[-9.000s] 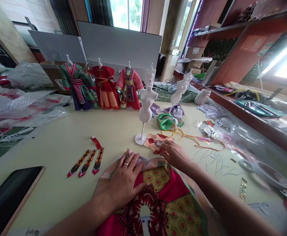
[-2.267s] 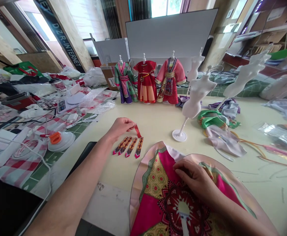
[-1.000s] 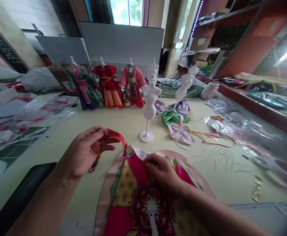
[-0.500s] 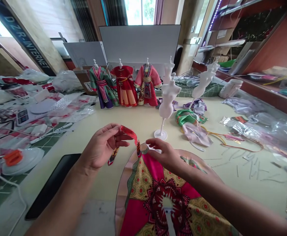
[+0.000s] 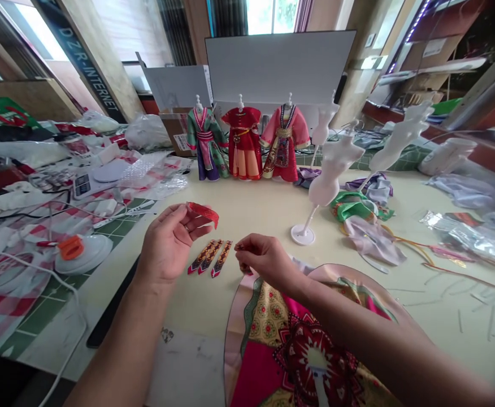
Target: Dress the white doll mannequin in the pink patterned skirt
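Raised over the table, my left hand (image 5: 166, 240) pinches a short red ribbon (image 5: 204, 214) between thumb and forefinger. My right hand (image 5: 264, 257) is closed on a small dark patterned strip (image 5: 244, 265), mostly hidden by the fingers, at the upper left edge of the skirt piece. Between and below the hands, several patterned strips with pointed ends (image 5: 221, 260) lie side by side. The round skirt piece (image 5: 260, 364), magenta and gold with a dark red flower, is spread out under my right forearm.
Three dressed miniature forms (image 5: 244, 141) stand at the back. White bare mannequins (image 5: 330, 169) are to the right, beside green and lilac cloth (image 5: 374, 240). A black flat device (image 5: 114, 311) lies left, near an orange-and-white object (image 5: 72, 249) and cables.
The view has turned left. The red ribbon and the patterned strip are now apart, one in each hand, and the patterned strips on the table have come into sight.
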The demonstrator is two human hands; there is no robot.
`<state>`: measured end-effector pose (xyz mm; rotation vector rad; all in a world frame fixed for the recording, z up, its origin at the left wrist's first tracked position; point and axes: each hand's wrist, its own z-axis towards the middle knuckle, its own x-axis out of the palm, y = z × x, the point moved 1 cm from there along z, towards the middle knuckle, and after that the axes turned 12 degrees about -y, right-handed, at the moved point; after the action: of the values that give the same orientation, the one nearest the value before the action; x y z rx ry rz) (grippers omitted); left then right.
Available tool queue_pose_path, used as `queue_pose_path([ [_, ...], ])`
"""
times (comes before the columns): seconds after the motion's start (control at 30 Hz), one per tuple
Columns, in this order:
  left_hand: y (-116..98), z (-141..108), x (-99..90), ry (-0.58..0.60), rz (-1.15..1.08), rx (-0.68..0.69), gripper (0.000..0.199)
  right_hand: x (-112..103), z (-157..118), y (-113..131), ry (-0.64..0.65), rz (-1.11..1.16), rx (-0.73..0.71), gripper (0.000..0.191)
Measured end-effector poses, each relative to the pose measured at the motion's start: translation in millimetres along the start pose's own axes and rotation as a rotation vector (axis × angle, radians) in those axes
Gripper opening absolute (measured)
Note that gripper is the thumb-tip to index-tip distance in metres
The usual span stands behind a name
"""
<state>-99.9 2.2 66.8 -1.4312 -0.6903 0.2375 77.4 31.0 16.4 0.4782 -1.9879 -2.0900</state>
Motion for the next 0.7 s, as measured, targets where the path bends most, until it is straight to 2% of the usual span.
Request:
queue_pose_path([
  [0.07, 3, 2, -2.6, -0.035, -0.043, -0.01, 0.011, 9, 5, -4, 0.015, -0.027, 0.018, 0.006],
  [0.17, 9, 3, -4.3, -0.042, -0.075, -0.038, 0.011, 18, 13, -17, -0.039, -0.253, -0.012, 0.012],
  [0.27, 13, 2, -4.7, -0.021, -0.053, -0.066, 0.012, 21, 20, -28, -0.086, -0.414, -0.065, 0.021],
  [0.4, 16, 2, -4.4, -0.01, -0.02, -0.086, 0.014, 18, 25, -31, -0.1, -0.535, -0.142, 0.033],
  [0.53, 18, 2, -3.7, 0.019, -0.046, -0.118, 0.013, 9, 31, -30, -0.125, -0.532, -0.186, 0.044],
  [0.6, 19, 1, -3.1, 0.037, -0.074, -0.133, 0.012, 3, 34, -26, -0.161, -0.504, -0.196, 0.041],
  [0.7, 23, -1, -1.2, 0.069, -0.095, -0.142, 0.012, -2, 37, -13, -0.144, -0.272, -0.157, 0.031],
])
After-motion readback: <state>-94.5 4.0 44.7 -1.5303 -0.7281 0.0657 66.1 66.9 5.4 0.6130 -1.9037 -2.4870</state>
